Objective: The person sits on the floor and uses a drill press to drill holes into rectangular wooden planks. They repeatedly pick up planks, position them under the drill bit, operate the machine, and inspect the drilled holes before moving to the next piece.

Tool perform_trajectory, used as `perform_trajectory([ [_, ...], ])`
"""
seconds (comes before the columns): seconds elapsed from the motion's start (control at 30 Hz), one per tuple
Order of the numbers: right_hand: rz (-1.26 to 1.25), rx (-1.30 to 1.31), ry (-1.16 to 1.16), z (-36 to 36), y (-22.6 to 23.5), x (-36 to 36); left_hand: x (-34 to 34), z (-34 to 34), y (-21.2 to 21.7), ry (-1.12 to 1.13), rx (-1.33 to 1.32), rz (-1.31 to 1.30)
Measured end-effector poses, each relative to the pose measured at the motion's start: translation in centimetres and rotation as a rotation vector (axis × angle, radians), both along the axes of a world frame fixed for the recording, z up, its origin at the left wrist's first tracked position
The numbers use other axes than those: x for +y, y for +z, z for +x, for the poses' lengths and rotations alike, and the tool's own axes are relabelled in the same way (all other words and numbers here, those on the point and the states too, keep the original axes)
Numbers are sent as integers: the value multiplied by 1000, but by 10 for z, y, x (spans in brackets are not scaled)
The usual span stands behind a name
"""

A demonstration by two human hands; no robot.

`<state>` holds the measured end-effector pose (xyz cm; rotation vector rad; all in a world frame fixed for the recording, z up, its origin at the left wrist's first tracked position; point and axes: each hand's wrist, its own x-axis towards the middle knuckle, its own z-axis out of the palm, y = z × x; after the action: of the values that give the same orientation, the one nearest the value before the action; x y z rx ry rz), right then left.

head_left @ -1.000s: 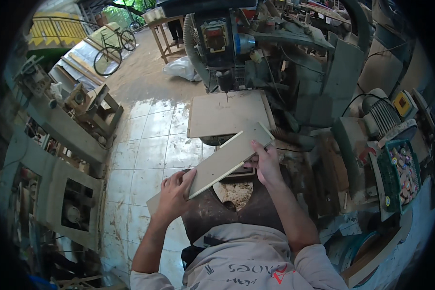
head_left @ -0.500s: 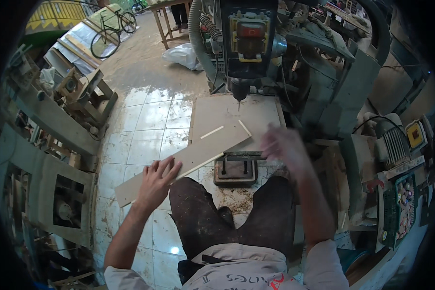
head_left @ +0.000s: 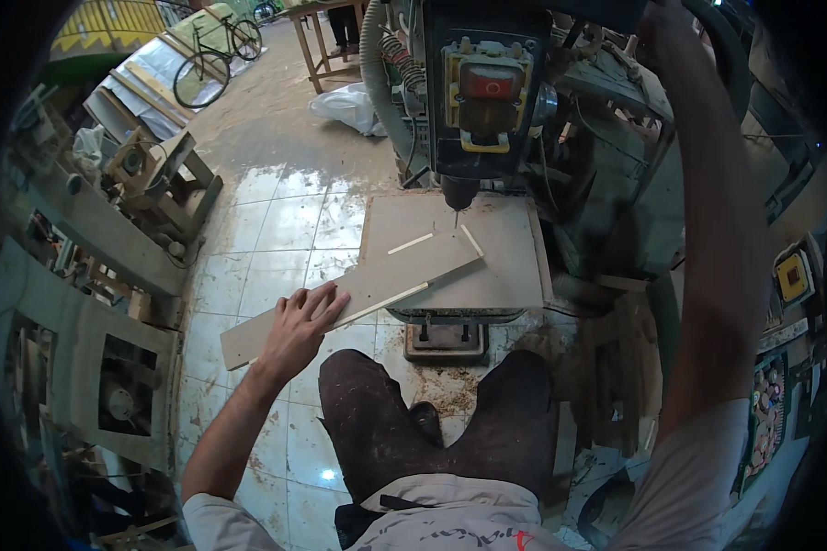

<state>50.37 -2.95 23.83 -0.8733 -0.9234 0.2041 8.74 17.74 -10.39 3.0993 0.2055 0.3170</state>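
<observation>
Long flat board lies slantwise on the drill-press tabletop, far end under the drill bit, near end overhanging the tiled floor. Left hand pressed flat on board, fingers spread. Right hand raised beside the machine head, out of frame; grip cannot be told. Step looks like positioning for drilling; next calls for steady hold and slow feed

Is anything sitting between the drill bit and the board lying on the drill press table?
Nothing visible does. The drill bit hangs just above the far end of the long board, which lies flat on the table. The left hand presses the board well away from the bit. The right hand reaches up out of view.
</observation>
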Motion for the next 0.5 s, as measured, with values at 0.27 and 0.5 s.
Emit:
perform_trajectory([
  [0.27,101,41,-195,-26,-26,6,2,-10,-1,57,9,-14],
  [0.5,244,-207,-274,-63,-45,-11,2,-4,-3,56,14,-6],
])
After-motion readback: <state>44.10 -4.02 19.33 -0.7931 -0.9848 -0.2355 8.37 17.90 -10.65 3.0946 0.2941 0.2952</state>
